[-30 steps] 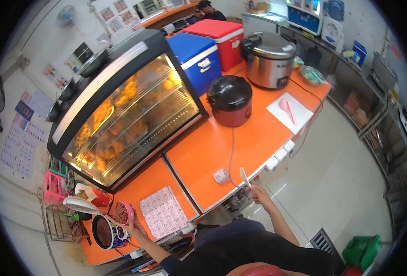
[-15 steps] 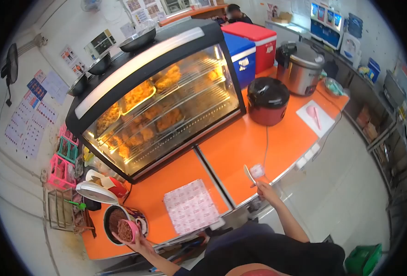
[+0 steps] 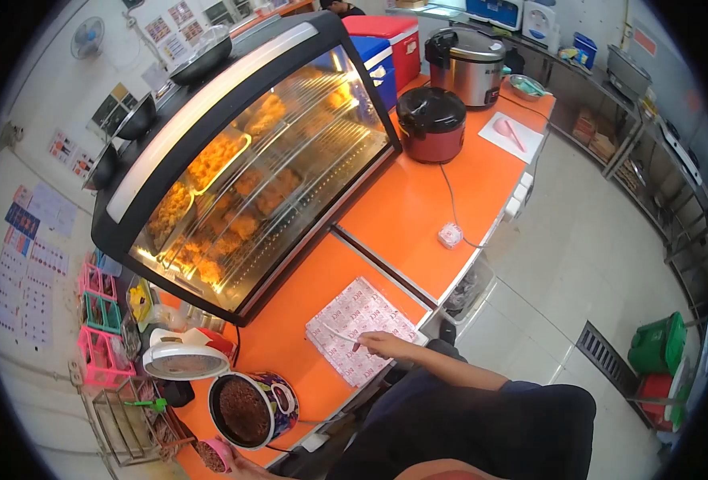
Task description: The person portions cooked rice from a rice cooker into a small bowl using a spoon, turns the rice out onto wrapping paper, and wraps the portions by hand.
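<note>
My left hand grips a pink cup filled with reddish-brown rice, low at the bottom edge of the view. Just above it stands a rice cooker with a patterned outside, lid swung up, with more of the brown rice inside. My right hand is closed on the end of a thin white utensil, seen edge-on. Both overlap a stack of printed wrapping paper on the orange table.
A lit glass display warmer with fried chicken fills the back left. Farther right stand a red-and-black rice cooker, a larger steel cooker and coolers. A cable runs to a small wrapped block. Pink baskets stand left.
The view has turned. My right hand has moved left with the utensil, from the table's right part to the paper stack. My left hand has moved the cup from the cooker's opening to below it.
</note>
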### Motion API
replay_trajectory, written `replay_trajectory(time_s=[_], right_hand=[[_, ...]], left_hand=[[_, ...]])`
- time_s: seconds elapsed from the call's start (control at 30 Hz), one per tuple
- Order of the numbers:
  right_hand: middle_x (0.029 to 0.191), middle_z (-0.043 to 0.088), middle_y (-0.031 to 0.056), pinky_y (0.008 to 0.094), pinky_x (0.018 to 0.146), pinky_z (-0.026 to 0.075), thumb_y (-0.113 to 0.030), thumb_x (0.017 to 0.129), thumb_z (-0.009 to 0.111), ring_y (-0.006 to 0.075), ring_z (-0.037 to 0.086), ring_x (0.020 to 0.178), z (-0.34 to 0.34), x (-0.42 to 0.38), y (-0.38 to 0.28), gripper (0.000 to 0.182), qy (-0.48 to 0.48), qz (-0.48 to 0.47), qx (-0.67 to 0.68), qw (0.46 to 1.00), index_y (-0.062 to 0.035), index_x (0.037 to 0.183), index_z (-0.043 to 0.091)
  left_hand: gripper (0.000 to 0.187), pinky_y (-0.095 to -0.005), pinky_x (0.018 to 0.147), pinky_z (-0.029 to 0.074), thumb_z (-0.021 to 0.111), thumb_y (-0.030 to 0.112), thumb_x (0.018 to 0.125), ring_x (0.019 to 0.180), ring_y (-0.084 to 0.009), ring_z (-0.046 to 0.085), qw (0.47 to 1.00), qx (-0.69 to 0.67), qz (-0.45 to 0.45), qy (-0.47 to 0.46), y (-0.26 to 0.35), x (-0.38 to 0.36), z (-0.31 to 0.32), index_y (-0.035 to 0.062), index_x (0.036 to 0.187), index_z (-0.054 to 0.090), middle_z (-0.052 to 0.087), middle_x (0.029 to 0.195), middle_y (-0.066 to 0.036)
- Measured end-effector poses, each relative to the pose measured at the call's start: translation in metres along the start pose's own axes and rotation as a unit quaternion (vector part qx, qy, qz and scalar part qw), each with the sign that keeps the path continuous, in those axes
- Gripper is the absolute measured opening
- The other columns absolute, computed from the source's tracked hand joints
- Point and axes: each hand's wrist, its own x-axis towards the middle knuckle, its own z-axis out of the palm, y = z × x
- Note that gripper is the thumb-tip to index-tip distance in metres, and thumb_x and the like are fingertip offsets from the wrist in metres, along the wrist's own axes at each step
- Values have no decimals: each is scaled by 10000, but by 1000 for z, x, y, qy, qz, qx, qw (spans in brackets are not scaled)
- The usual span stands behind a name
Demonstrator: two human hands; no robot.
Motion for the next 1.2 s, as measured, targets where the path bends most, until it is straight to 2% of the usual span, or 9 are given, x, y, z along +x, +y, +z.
replay_trajectory(time_s=[0.17,0.23,0.33,0.47,0.57,0.93,1.07,1.13,1.2], right_hand=[[720,460,-47,217,517,360,-435,993,424,50,408,613,23,16,8,406,44,27,-70,996,-123,1190,592],[823,540,-6,265,635,440,-385,992,442,78,455,702,33,36,32,437,32,-166,-56,984,-133,1343,504],[711,495,-9,239,599,415,-288,999,451,69,441,660,60,37,-4,397,-12,-48,-134,990,-124,1356,505],[693,572,82,256,603,432,-172,955,512,96,502,624,152,51,-75,326,-72,-164,-250,952,-172,1266,609],[717,585,106,292,585,463,-163,918,564,168,587,619,219,65,-101,363,-103,-382,-324,859,-231,1273,602],[730,501,44,328,432,418,-152,837,598,212,551,512,309,118,-64,468,-28,-484,-571,663,-332,1268,592],[731,560,73,361,456,440,-162,865,582,252,581,545,307,142,-67,425,-2,-467,-578,670,-309,1264,598],[736,632,128,430,518,478,-182,904,545,322,628,622,308,146,-77,371,-69,-307,-477,821,-250,1265,597],[733,642,154,458,557,488,-195,915,527,347,640,665,313,142,-70,343,-113,-295,-432,845,-217,1249,604]], left_hand=[[696,-395,938,501,702,-69,733,1118,-276,561,998,16,-2,-57,-18,37,-11,95,1335,395,501,1271,-134],[663,-391,935,502,707,-66,730,1106,-262,569,997,31,-4,-77,-28,54,-35,86,1312,427,525,1248,-127],[615,-384,930,503,714,-60,727,1090,-241,581,994,61,-20,-94,-60,71,-88,71,1277,474,560,1213,-115],[789,-347,1013,410,816,4,650,1145,-213,528,990,112,-42,-73,-7,35,-67,5,1309,381,534,1229,-128],[879,-351,997,428,853,19,607,1163,-215,507,988,144,-41,-24,-18,20,-79,29,1315,331,496,1238,-110],[888,-347,979,445,845,28,619,1175,-230,489,978,188,-50,-72,-43,30,-98,49,1308,285,450,1249,-120],[907,-357,984,434,845,40,620,1186,-237,486,982,156,-82,-66,-52,33,-103,49,1324,274,456,1255,-129],[914,-359,989,428,851,48,614,1188,-237,482,983,157,-77,-65,-61,35,-107,46,1326,277,454,1256,-127],[920,-360,994,421,856,55,609,1190,-237,477,983,156,-73,-61,-63,37,-105,44,1327,281,451,1258,-126]])
